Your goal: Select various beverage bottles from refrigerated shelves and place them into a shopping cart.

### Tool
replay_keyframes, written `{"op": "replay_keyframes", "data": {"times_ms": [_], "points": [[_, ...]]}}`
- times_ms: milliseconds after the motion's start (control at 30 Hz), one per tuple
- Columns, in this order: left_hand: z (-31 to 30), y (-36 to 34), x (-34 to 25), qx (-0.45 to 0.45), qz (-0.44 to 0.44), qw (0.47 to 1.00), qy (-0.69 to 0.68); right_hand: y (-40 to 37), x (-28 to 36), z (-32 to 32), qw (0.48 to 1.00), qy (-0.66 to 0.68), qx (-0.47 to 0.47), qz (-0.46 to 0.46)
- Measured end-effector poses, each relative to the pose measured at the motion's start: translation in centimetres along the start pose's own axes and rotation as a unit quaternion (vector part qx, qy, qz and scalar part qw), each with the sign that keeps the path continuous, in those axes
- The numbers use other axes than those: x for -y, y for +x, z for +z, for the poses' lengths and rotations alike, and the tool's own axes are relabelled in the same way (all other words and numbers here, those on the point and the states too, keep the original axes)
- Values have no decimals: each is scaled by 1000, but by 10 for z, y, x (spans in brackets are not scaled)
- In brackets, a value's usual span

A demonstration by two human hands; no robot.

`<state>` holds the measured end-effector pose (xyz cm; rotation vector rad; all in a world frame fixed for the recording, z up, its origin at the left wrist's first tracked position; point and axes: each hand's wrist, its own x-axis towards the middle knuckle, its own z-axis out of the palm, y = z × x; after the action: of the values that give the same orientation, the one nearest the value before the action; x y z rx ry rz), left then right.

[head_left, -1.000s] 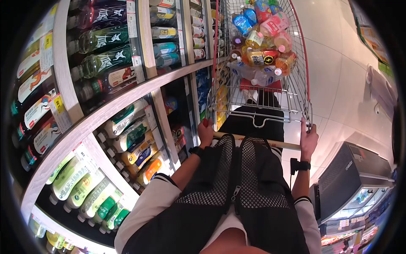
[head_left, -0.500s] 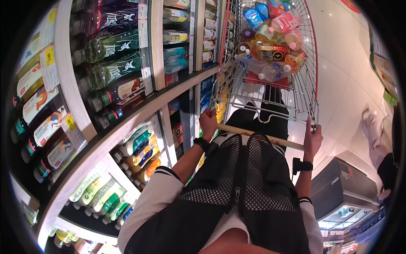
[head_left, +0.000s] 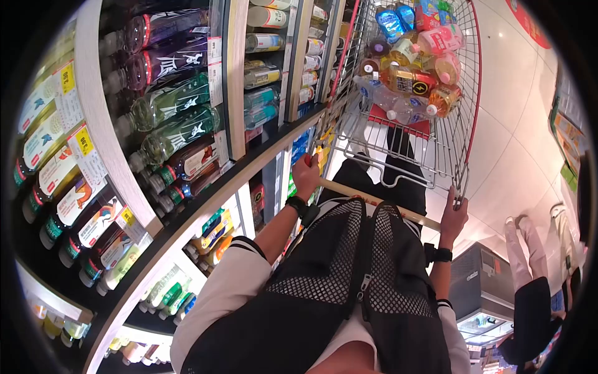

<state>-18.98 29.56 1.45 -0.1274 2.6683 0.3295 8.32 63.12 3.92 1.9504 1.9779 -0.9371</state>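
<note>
A: Hand pose?
B: Left hand (head_left: 305, 175) on the left end of the cart's handle bar (head_left: 372, 198), fist curled round it, forearm reaching forward. Right hand (head_left: 454, 217) at the right end, one finger pointing forward along the metal corner.
A: Grip?
B: Left closed on the bar, no visible gap. Right also wrapped on its end; underside of both hidden.
A: Cart position?
B: Shopping cart (head_left: 478, 93) straight ahead of the body, beside the shelf (head_left: 250, 171) on the left.
A: Materials?
B: Thin silver wire mesh, red edging. Bar is smooth, round, tan. Shelf edges look like pale wood grain.
A: Load?
B: Heaped at the far part: ribbed clear bottle (head_left: 406, 110), amber bottle (head_left: 406, 81) with a dark label, pink bottle (head_left: 440, 39), shiny blue packs (head_left: 391, 25).
</note>
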Motion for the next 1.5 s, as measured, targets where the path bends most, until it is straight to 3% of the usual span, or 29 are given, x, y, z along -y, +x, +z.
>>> {"op": "replay_keyframes", "data": {"times_ms": [300,367,467,533,600,633,767,800,833,867,900,967,1000,1033,1100,1133,1167,1200,1267,1333,1467,1500], "points": [[-9,10,-44,0,14,999,31,15,22,-12,997,-31,-52,-42],[-8,9,-44,-16,45,998,32,15,30,-11,942,-93,-248,-207],[-8,12,-48,-13,49,998,42,12,94,1,936,85,-153,-306],[-10,16,-56,1,46,998,36,-7,175,14,897,203,21,-392],[-12,15,-57,15,25,999,44,-20,238,60,832,217,191,-473],[-13,15,-55,17,24,999,43,-28,273,80,766,201,259,-552],[-11,14,-52,13,27,999,42,-79,359,158,630,168,323,-686],[-9,13,-43,19,69,997,21,-94,368,179,601,169,329,-708],[-13,14,-41,24,109,994,0,-107,374,189,600,167,329,-710],[-14,18,-41,110,43,992,46,-120,379,200,606,156,330,-707],[-12,17,-33,112,40,992,48,-132,379,210,612,145,332,-703],[8,12,-3,79,160,974,-142,-143,378,231,609,158,342,-698],[57,23,48,81,124,936,-318,-147,378,237,614,189,313,-700],[67,24,61,82,120,937,-318,-153,377,244,617,220,286,-699],[79,19,81,16,246,968,-50,-160,380,260,621,202,273,-706],[98,24,105,17,240,969,-51,-163,383,267,623,187,255,-716],[127,33,136,130,159,953,-223,-166,385,271,622,184,260,-715],[124,32,132,234,71,890,-386,-167,388,274,641,164,231,-714],[119,23,122,197,102,915,-337,-170,388,274,656,143,197,-714],[114,21,113,175,116,926,-314,-171,385,267,681,131,235,-681],[111,21,104,140,116,934,-307,-166,373,247,680,120,279,-668],[111,23,101,127,119,936,-305,-163,371,242,690,164,298,-639]]}}
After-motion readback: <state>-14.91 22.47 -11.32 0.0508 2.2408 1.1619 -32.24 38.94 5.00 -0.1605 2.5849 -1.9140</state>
